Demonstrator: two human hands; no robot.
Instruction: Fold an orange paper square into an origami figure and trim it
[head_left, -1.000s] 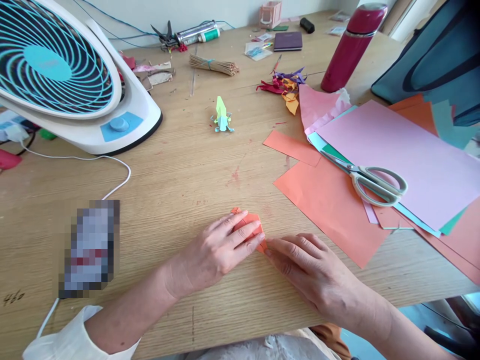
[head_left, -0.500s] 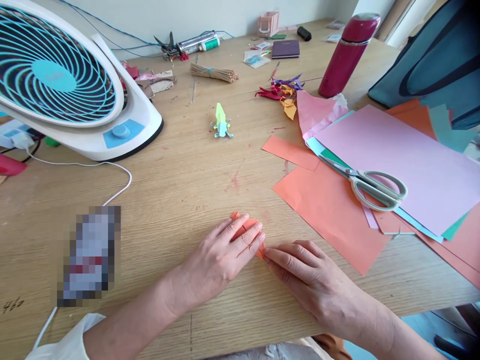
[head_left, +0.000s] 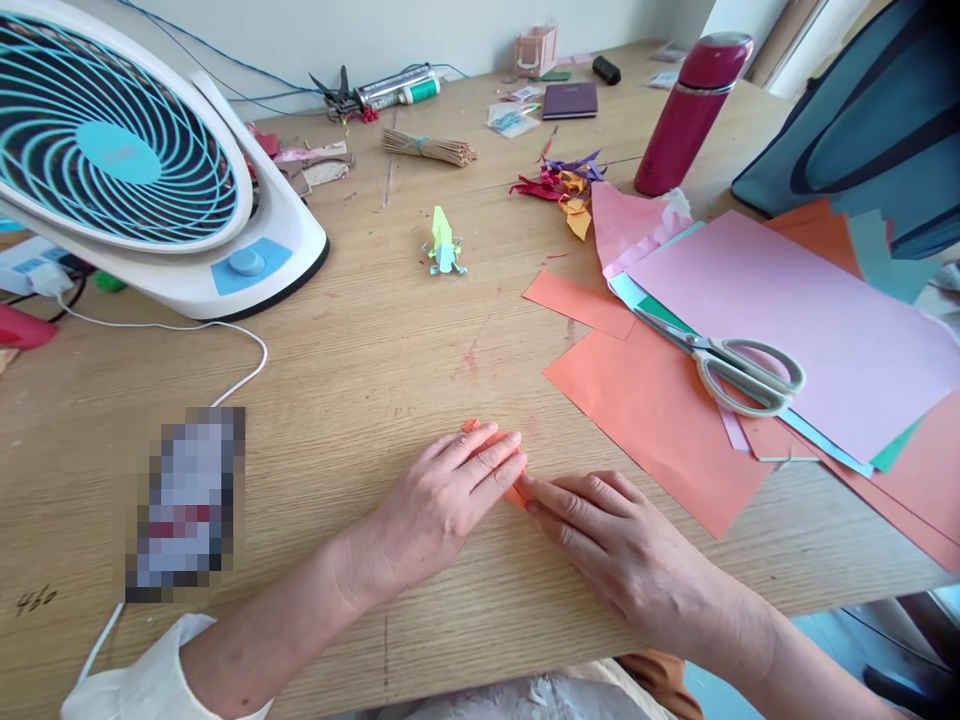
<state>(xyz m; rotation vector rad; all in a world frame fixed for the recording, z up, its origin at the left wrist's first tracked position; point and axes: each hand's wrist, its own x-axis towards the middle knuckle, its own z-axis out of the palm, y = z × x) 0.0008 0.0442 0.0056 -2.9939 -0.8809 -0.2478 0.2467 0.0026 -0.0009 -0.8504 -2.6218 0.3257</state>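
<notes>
A small folded piece of orange paper lies on the wooden table near the front middle. My left hand lies flat over most of it, fingers stretched out and pressing down. My right hand rests beside it on the right, its fingertips pressing the paper's right corner against the table. Most of the folded piece is hidden under my fingers.
A white and teal fan stands at the left with its cable. Sheets of orange and pink paper lie at the right with scissors on them. A red flask, a small green paper figure and paper scraps sit farther back.
Both hands have stayed on the folded orange paper, with the right fingertips sliding slightly left along its edge. The view shifted a little.
</notes>
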